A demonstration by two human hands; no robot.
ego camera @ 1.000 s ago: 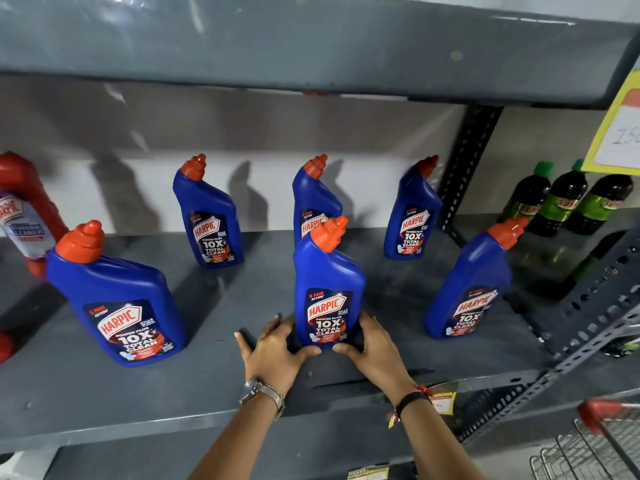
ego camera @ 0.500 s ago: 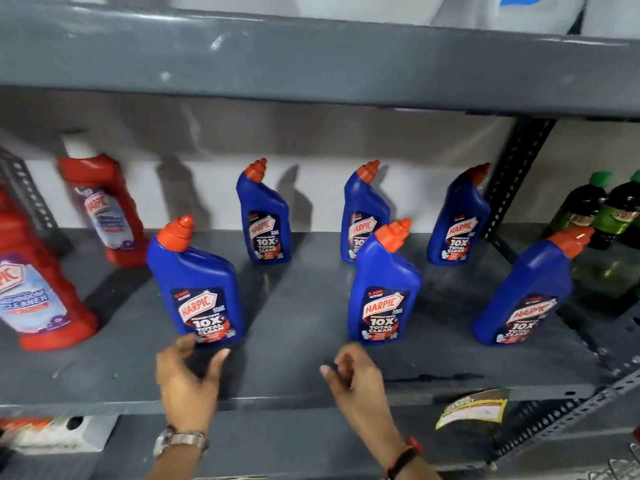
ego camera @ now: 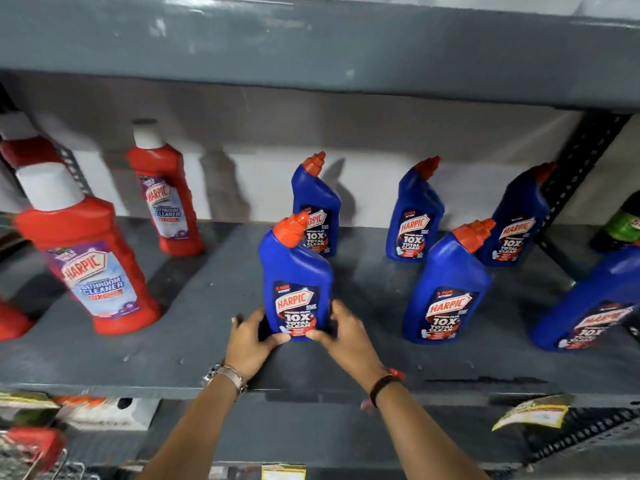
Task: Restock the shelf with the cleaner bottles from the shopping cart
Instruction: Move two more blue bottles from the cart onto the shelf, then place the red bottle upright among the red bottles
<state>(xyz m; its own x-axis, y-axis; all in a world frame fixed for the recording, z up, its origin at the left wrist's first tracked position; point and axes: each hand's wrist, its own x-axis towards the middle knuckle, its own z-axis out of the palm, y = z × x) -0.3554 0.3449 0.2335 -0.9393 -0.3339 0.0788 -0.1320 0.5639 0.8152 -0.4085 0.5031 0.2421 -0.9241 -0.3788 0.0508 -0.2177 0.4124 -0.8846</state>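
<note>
Several blue Harpic cleaner bottles with orange caps stand on the grey metal shelf. The front left blue bottle stands upright near the shelf's front edge. My left hand grips its base from the left and my right hand grips it from the right. A second front bottle stands to the right, and a third leans at the far right. Behind them is a back row of three blue bottles.
Red Harpic bathroom cleaner bottles with white caps stand on the shelf's left part. A green bottle shows past the upright at far right. The cart's red handle is at bottom left. An upper shelf hangs overhead.
Both hands left the middle front bottle, moved left, and now clasp the base of the left front blue bottle. The view has shifted left, showing more red bottles.
</note>
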